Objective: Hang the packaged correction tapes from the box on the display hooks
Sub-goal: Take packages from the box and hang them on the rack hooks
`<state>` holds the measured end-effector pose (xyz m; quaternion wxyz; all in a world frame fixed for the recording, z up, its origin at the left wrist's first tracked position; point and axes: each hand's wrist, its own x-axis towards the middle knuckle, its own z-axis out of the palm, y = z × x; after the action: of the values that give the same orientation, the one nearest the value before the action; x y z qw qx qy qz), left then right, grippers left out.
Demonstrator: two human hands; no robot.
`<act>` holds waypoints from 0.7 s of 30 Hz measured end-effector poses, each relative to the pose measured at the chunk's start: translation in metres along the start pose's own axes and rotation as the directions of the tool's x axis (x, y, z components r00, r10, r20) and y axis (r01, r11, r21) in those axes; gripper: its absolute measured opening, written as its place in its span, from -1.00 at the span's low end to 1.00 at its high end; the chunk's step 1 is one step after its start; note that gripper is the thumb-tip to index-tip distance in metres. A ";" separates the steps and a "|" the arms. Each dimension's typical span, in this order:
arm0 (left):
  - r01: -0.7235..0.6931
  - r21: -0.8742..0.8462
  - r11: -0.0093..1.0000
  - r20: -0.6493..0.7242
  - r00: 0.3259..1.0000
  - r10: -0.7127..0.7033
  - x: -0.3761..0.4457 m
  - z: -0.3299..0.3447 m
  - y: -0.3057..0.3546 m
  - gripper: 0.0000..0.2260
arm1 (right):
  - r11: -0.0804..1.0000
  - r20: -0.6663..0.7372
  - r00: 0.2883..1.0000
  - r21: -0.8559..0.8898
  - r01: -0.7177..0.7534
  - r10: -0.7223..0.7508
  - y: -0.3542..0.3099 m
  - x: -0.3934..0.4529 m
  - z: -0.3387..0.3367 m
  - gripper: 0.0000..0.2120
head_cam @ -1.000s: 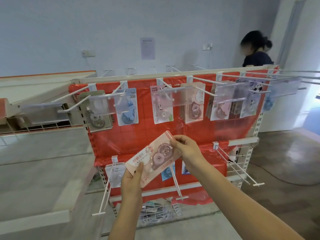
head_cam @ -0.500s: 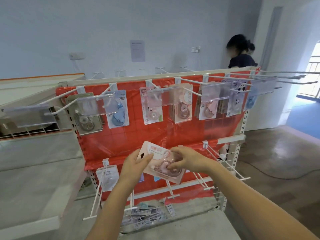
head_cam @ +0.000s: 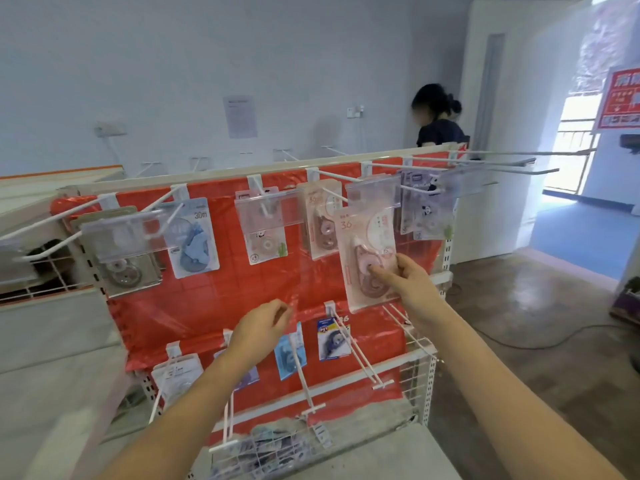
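Right hand [head_cam: 407, 282] pinches pink correction tape pack [head_cam: 367, 258] before upper hooks [head_cam: 332, 194].

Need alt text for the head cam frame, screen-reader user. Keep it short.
A person's right hand holds a pink packaged correction tape up at the top row of white display hooks on a red-backed rack. The left hand hangs lower, loosely curled and holding nothing. Other packaged tapes already hang along both rows.

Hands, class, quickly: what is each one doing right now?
Left hand: holds nothing, fingers loosely curled, open.
Right hand: grips the pink correction tape package at the upper hooks.
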<state>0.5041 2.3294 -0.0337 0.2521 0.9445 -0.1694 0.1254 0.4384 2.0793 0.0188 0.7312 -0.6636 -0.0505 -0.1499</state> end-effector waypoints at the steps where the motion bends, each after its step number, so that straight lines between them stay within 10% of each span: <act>1: -0.019 0.062 0.998 0.026 1.000 0.017 0.001 0.004 -0.001 -0.77 | 1.000 0.002 1.000 -0.002 0.003 -0.003 -0.002 0.000 0.001 -0.80; 21: -0.050 0.125 0.991 0.227 0.974 0.021 -0.029 0.051 -0.008 -0.76 | 0.979 -0.015 0.993 -0.166 -0.117 0.116 -0.010 0.031 0.001 -0.69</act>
<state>0.4888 2.3165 -0.0894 0.1667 0.9638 -0.2054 0.0327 0.4646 2.0746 0.0370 0.6808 -0.7238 0.0031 -0.1122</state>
